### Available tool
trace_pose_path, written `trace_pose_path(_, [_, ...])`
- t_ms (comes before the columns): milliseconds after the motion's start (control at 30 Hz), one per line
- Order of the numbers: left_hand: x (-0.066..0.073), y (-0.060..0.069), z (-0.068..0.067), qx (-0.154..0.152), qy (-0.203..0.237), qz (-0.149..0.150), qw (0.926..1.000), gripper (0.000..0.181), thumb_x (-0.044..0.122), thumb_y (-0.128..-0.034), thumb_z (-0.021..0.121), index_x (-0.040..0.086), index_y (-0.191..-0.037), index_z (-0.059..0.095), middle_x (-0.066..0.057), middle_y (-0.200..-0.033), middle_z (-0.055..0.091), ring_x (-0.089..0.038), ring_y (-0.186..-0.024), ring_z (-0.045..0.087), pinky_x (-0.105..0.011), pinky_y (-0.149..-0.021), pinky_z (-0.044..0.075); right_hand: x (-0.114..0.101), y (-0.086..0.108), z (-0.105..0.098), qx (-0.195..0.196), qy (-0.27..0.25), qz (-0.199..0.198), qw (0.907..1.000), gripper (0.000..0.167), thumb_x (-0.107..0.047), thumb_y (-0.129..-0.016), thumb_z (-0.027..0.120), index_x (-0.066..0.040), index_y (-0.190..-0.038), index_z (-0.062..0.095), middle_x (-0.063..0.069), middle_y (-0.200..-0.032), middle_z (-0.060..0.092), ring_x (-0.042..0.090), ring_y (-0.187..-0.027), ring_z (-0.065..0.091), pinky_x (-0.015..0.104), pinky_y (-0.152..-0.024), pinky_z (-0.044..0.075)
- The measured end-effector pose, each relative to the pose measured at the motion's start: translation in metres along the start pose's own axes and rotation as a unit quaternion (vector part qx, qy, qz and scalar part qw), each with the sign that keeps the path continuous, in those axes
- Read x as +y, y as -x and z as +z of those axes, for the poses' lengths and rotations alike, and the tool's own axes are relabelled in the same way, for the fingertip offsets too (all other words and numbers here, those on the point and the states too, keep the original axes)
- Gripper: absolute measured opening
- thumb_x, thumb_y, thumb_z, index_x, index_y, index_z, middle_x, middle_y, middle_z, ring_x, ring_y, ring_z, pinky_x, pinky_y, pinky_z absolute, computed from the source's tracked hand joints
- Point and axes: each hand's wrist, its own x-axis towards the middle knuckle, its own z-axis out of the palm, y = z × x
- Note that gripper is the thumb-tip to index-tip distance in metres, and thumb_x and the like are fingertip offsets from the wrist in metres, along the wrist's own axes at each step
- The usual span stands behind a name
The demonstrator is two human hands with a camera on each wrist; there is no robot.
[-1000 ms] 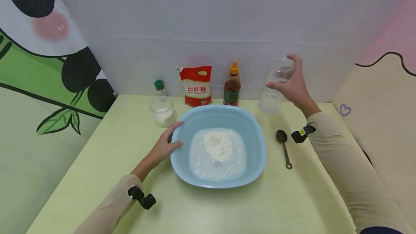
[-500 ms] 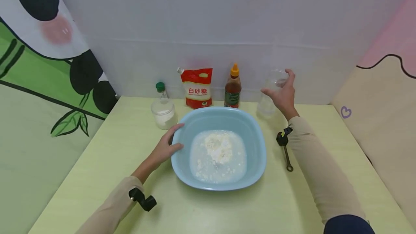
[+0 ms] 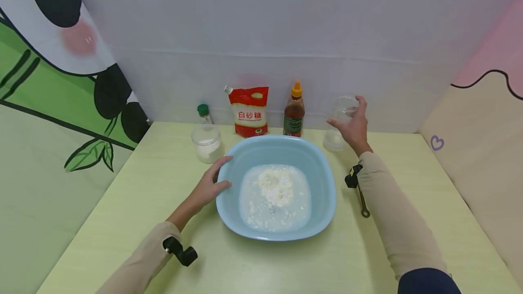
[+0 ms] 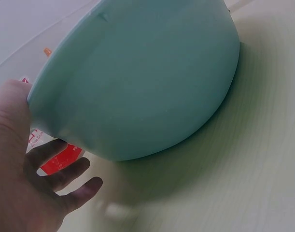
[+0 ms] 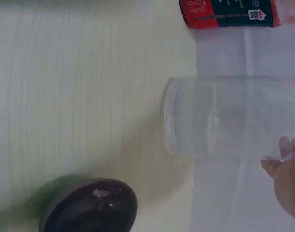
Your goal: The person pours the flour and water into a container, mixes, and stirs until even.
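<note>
My left hand (image 3: 207,188) grips the left rim of a light blue plastic basin (image 3: 325,185), its thumb over the edge and several fingers outside, below the rim in the left wrist view. Inside the basin, a mound of white powder (image 3: 276,186) sits in shallow cloudy liquid. At the back right, my right hand (image 3: 352,126) holds a tall clear cup (image 3: 334,139) around its upper part. The cup stands upright, its base (image 5: 178,118) on the table in the right wrist view. A dark spoon (image 3: 363,205) lies below the right wrist, partly hidden by the wrist camera.
Behind the basin stand a red and white sugar pouch (image 3: 250,115) and a sauce bottle (image 3: 294,112) with an orange cap. A clear jar of white grains (image 3: 207,146) and a green-capped shaker (image 3: 204,112) are at the back left. A white-covered wall (image 3: 261,22) borders the table.
My right hand has lowered the clear cup onto the table, moving down and slightly left. The wrist camera now covers the spoon's bowl. My left hand keeps its place on the basin.
</note>
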Motion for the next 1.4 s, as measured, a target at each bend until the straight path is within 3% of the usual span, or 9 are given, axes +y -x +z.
trace_pose_path(467, [0.001,-0.002,0.0,-0.001,0.008,-0.003,1.0,0.072,0.001,-0.0873,0.059,0.016,-0.153,0.035,-0.018,-0.162,0.025,-0.043,-0.136,0.042,-0.057,-0.107,0.042,0.001,0.001,-0.01,-0.033,0.033,-0.007,0.9989,0.114,-0.026,-0.078,0.085,-0.024,-0.159,0.006,0.031,-0.147,0.041,0.048,-0.136,0.041,0.061,-0.11,0.036])
trace_pose_path(733, [-0.001,-0.002,0.0,-0.004,0.006,-0.007,0.9999,0.072,0.001,-0.0879,0.059,0.015,-0.154,0.034,-0.018,-0.164,0.023,-0.044,-0.138,0.04,-0.058,-0.109,0.039,0.004,0.013,-0.032,-0.064,0.107,-0.049,0.991,0.114,-0.029,-0.08,0.083,-0.018,-0.161,0.005,0.029,-0.154,0.028,0.047,-0.138,0.036,0.064,-0.108,0.034])
trace_pose_path(1000, [0.001,0.0,-0.002,-0.002,0.005,-0.005,1.0,0.072,0.003,-0.0882,0.058,0.016,-0.154,0.034,-0.019,-0.163,0.024,-0.044,-0.137,0.041,-0.058,-0.108,0.04,-0.003,0.038,-0.06,-0.106,0.146,-0.062,0.9817,0.105,-0.022,-0.084,0.08,-0.009,-0.16,0.01,0.036,-0.15,0.028,0.053,-0.133,0.04,0.066,-0.101,0.041])
trace_pose_path(1400, [-0.002,-0.001,-0.001,-0.002,-0.002,-0.002,1.0,0.071,0.004,-0.0893,0.059,0.015,-0.154,0.033,-0.019,-0.163,0.024,-0.045,-0.139,0.038,-0.058,-0.11,0.037,0.0,0.097,-0.085,-0.234,0.141,-0.049,0.9606,0.082,-0.022,-0.093,0.069,-0.007,-0.157,0.021,0.032,-0.13,0.051,0.05,-0.115,0.058,0.056,-0.088,0.053])
